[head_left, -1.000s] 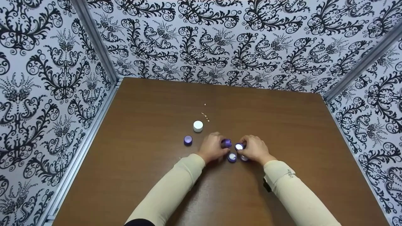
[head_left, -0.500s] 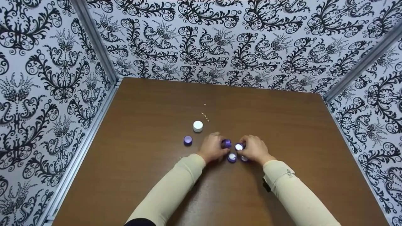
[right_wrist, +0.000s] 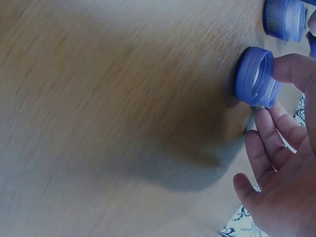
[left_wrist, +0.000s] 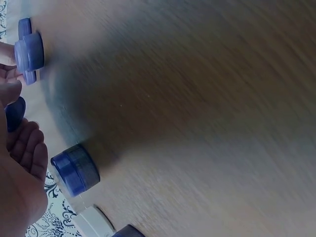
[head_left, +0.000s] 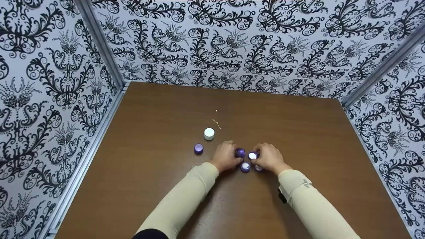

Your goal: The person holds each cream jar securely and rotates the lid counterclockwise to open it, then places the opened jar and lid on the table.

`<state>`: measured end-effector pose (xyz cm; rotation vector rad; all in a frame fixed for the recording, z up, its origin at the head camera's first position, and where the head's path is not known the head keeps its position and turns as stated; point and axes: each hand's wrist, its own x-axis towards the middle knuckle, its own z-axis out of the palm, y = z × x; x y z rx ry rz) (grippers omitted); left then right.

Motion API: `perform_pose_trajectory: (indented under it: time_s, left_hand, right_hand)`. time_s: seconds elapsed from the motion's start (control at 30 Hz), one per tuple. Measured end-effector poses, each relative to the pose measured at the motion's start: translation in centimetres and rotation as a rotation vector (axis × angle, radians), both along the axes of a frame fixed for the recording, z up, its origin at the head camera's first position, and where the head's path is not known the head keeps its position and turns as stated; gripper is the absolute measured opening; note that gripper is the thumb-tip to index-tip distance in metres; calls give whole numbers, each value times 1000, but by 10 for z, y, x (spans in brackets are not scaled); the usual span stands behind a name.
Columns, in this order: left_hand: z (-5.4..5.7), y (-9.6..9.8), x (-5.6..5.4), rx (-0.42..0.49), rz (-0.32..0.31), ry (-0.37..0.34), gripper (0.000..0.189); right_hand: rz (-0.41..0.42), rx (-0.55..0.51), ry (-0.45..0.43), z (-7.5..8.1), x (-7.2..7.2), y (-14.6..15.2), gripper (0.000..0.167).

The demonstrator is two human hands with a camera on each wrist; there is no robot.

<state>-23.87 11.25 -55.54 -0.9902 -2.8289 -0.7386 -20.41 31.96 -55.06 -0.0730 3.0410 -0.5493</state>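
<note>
My left hand grips a small purple jar between thumb and fingers, tilted with its side facing up. Just to its right, my right hand pinches a purple round lid with a white inside. Nearer to me stands another purple piece with a white inside. One more purple piece is partly hidden under the right hand. In the right wrist view a purple threaded ring-shaped piece stands by the thumb. In the left wrist view the left palm and fingers mostly cover the held jar.
A white round jar and a closed-looking purple jar stand left of the left hand on the brown wooden table. Small pale marks lie farther back. Patterned walls enclose the table's back and sides.
The left hand, with the purple jar, has shifted very slightly toward me and to the right. The right hand stays nearly in place, and the standing jars have not moved.
</note>
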Motion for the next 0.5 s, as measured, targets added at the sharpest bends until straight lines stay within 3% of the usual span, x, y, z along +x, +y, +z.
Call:
perform_pose_trajectory:
  time_s: [0.5]
  left_hand:
    - [-4, 2, -2, -95, 7, -28, 34]
  right_hand:
    - [1, -2, 6, 0, -1, 0, 38]
